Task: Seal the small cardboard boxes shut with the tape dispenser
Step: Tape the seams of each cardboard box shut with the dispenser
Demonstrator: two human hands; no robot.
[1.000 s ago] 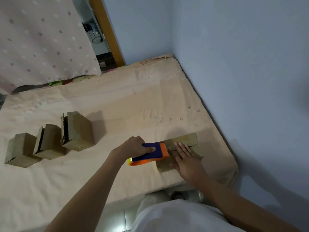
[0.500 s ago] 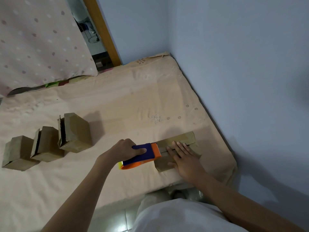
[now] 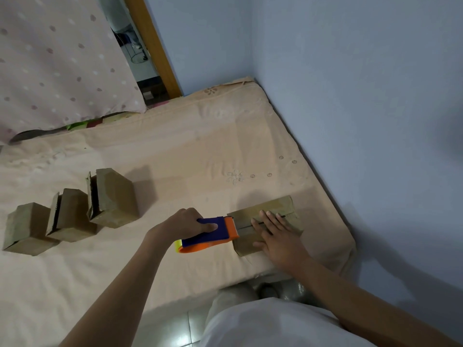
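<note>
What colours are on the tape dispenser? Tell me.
Head view: the tape dispenser is dark blue on top, orange along its front and underside, with yellow at the rear.

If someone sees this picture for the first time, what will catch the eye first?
Probably the blue and orange tape dispenser, gripped by the left hand at the near edge of the bed. Its orange end meets a cardboard box, which the right hand presses flat. Three more boxes stand at the left.

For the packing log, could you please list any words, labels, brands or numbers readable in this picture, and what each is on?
None can be read.
Tape dispenser: blue, orange and yellow, no lettering shows.
Box being taped: plain brown, no print.
Three boxes on the left: plain brown, no labels.
Bed sheet: only small flower patterns, no text.
</note>
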